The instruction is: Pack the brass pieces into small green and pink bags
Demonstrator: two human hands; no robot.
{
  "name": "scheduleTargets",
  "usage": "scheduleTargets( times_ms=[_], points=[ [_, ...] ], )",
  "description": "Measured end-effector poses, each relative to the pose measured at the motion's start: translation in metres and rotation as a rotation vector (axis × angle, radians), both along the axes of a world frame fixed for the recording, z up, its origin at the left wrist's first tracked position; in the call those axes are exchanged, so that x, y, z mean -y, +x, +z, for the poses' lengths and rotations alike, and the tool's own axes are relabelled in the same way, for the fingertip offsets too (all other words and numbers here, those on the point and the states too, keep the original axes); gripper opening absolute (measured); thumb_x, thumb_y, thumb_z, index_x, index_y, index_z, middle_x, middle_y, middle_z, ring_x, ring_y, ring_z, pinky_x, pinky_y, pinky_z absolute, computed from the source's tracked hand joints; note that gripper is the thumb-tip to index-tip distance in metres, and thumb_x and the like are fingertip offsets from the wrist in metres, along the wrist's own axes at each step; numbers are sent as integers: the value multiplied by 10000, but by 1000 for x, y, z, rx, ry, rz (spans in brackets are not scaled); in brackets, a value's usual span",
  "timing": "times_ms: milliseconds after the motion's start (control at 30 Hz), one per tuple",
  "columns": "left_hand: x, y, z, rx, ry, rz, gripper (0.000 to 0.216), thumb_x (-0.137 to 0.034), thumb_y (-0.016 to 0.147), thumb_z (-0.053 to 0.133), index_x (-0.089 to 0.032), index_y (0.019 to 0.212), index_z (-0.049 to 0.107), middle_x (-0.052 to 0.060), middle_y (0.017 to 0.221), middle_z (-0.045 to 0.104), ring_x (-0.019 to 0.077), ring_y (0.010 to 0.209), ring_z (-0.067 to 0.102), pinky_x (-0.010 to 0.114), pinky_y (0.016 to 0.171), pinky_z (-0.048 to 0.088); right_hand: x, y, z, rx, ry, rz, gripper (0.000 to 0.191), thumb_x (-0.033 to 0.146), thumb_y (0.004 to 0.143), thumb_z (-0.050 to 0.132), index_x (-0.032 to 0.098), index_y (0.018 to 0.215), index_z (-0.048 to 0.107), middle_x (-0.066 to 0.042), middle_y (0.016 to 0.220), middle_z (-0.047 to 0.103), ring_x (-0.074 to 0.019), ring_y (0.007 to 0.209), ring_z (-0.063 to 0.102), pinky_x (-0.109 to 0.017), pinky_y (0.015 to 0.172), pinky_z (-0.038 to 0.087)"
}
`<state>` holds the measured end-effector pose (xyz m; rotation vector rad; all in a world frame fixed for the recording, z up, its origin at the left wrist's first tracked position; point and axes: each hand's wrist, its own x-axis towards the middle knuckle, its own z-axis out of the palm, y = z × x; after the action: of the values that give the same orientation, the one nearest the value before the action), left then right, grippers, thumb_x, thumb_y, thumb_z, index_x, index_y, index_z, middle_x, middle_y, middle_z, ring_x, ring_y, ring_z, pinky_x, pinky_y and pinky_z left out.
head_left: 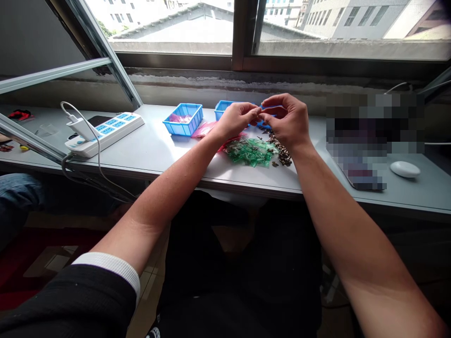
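Apparently pinching something too small to tell with left hand and right hand at twelve o'clock, likely for steadiness. Note green packets at their six o'clock, brown pieces at five, presumably for quick reach.

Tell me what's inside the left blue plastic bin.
The left blue plastic bin holds pinkish plastic packaging. Its floor, and anything beneath the packaging, is covered and can't be seen.
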<state>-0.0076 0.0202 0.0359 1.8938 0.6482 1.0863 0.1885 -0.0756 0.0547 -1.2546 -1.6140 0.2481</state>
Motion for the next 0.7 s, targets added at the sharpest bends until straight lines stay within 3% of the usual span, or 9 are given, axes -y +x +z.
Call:
scheduleTargets(
  times_ms=[133,233,367,567,700],
  points=[
    [13,-2,10,64,-150,-92,406,-527,1285,849,-135,1225,935,138,1167,969,215,1102,968,345,1047,746,2,-4,3,-106,25,18,266,327,1062,968,367,1296,847,-80,1501,930,-385,1414,936,-549,1223,806],
    [16,-6,13,145,-187,-115,318,-442,1234,939,-132,1306,931,126,1233,978,207,1130,968,355,1103,754,2,-5,1,-183,10,56,267,285,1042,953,355,1264,823,-76,1467,931,-384,1383,949,-541,1146,839],
    [9,-9,10,187,-221,-114,369,-452,1147,1039,-148,1332,939,105,1233,978,176,1094,944,338,1115,747,-1,-5,-3,-211,16,99,196,304,1074,919,350,1232,812,-81,1382,929,-377,1357,951,-545,1105,853],
    [0,-9,2,144,-151,-91,457,-356,1001,1136,-151,1356,932,109,1208,959,227,1126,942,407,1096,753,-8,-2,-5,-198,79,60,111,387,1135,905,331,1210,846,-84,1310,929,-352,1254,951,-541,1082,839],
    [-5,-5,-5,118,-62,-98,500,-322,956,1145,-137,1353,903,124,1174,948,267,1151,941,474,1129,760,-7,2,-5,-116,10,52,86,276,1064,955,292,1128,900,-74,1169,940,-330,1159,943,-539,1098,816]
  ],
)
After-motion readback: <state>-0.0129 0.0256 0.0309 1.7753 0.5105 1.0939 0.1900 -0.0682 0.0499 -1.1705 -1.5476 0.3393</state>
